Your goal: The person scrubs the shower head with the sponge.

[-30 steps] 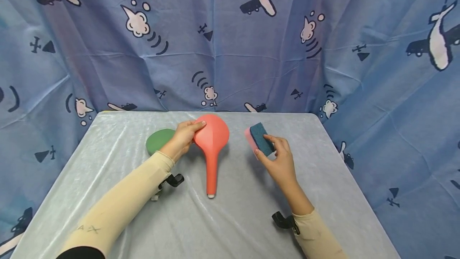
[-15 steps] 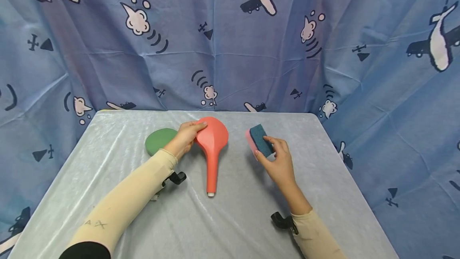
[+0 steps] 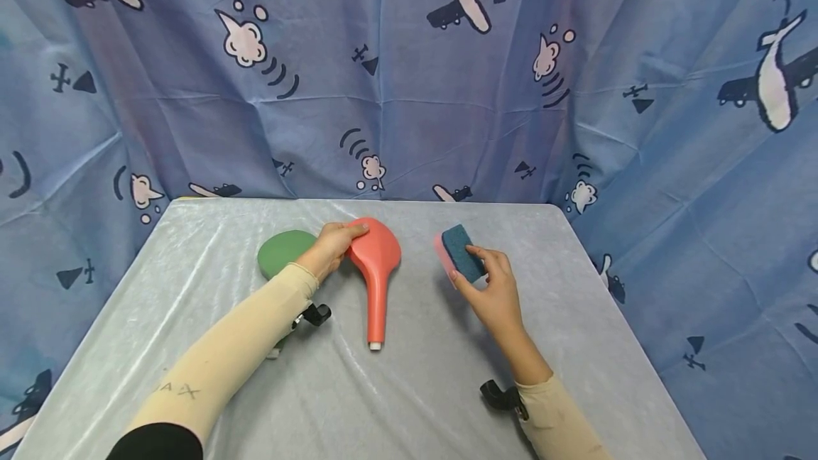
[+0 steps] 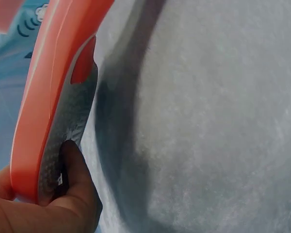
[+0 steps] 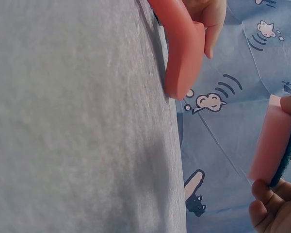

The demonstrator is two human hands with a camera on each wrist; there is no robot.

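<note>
In the head view my left hand point(image 3: 330, 248) holds a coral-red shower head point(image 3: 377, 254) by the left edge of its round head, thumb on top. Its handle points toward me and ends in a white tip. The left wrist view shows the fingers against the grey underside of the shower head point(image 4: 68, 126). On the right, my right hand point(image 3: 498, 289) pinches a sponge point(image 3: 463, 253) between thumb and fingers, above the table. One side of the sponge is dark green and rough, the other pink, as the right wrist view of the sponge point(image 5: 274, 141) shows.
A green rounded thing point(image 3: 281, 253) lies left of my left hand, partly hidden by the forearm. Grey-white cloth covers the table point(image 3: 422, 389). Behind it hangs a blue curtain point(image 3: 409, 77) with airplane prints. Black camera mounts sit at both wrists.
My left hand has tilted the shower head, so its round head looks lower and narrower. The right hand and sponge have dropped very slightly in view.
</note>
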